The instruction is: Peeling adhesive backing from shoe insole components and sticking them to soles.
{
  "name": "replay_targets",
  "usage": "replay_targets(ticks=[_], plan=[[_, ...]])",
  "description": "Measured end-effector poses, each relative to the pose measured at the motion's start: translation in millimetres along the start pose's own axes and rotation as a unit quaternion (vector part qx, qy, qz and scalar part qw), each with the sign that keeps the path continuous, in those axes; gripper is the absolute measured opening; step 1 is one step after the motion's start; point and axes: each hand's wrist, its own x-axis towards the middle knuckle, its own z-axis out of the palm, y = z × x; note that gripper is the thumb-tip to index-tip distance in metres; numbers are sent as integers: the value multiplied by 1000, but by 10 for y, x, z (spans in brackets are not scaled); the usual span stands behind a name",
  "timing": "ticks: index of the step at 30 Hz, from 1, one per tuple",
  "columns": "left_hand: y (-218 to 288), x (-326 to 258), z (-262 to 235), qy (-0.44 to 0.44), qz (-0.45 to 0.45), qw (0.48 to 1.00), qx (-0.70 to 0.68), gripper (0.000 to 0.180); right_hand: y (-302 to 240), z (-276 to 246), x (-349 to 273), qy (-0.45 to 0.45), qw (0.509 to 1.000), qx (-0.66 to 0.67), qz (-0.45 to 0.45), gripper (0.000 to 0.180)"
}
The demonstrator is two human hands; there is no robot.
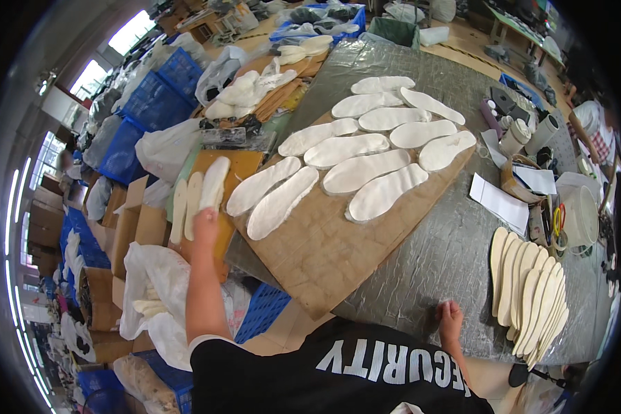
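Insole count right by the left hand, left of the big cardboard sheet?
3: a white insole, near end at the left hand; a cream insole just left of it; an outer cream insole farthest left. Any underneath would be hidden.

A: Where's the left hand?
B: Nine o'clock: the bare left hand [205, 224] touches the near end of a white, foot-shaped insole [215, 181] on a flat, orange-brown board [245, 164].

A: And the right?
B: Four o'clock: the bare right hand [450, 316], fingers curled, near the edge of a grey, wrinkled-topped table [407, 290]. Farther out, a fanned stack of flat, cream insoles [531, 293].

A: Twelve to one?
B: Padded white insoles [366, 171], spread over a brown cardboard sheet [331, 262].
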Motion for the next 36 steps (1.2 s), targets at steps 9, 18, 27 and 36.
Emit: replay_targets(ticks=[9,18,27,36], plan=[[651,-224,820,-267,-122,954,-60,19,51,-203,-269,80,986,-145,-10,10],[1928,-2092,691,-379,-500,520,-579,21,-1497,-298,-533,-82,883,380,-262,27],[3449,-2805,972,-540,-538,376,-527,8,-3078,-697,-1266,-254,658,453,-546,58],[4180,-2734,919,-213,391,895,-21,38,-2792,-1465,-1564,-148,675,427,-583,57]])
